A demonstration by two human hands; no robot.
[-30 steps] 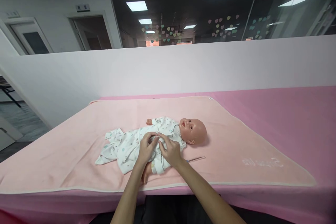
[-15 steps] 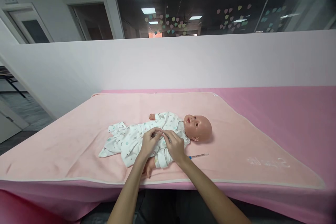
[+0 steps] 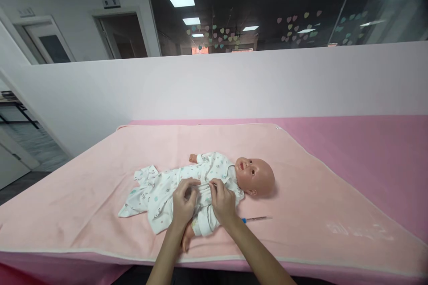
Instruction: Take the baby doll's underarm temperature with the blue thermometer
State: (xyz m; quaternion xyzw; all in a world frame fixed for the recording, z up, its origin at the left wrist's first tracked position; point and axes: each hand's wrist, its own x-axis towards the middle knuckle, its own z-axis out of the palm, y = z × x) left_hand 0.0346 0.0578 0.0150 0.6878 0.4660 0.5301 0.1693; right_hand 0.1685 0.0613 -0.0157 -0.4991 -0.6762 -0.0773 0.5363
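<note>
A baby doll (image 3: pixel 256 177) lies on its back, head to the right, in a white patterned baby gown (image 3: pixel 163 189). My left hand (image 3: pixel 184 200) is at the front of the gown, thumb and fingers pinched on its cloth. Close by on the right, my right hand (image 3: pixel 223 202) pinches the gown at the chest. Between the two hands the white fabric is drawn into folds. Whether a thin tie is in the fingers is too small to tell. Beside my right wrist lies a slim rod with a blue end (image 3: pixel 257 218).
Under the doll spreads a peach blanket (image 3: pixel 301 231) with a pale edge, over a pink table cover (image 3: pixel 368 151). A low white wall (image 3: pixel 214 84) stands behind the table, with dark glass above it. Part of a red object (image 3: pixel 16 276) shows at the lower left.
My hands have moved apart from each other, the left one going left, and gown cloth now shows between them. The view has tilted upward slightly, so the table sits lower.
</note>
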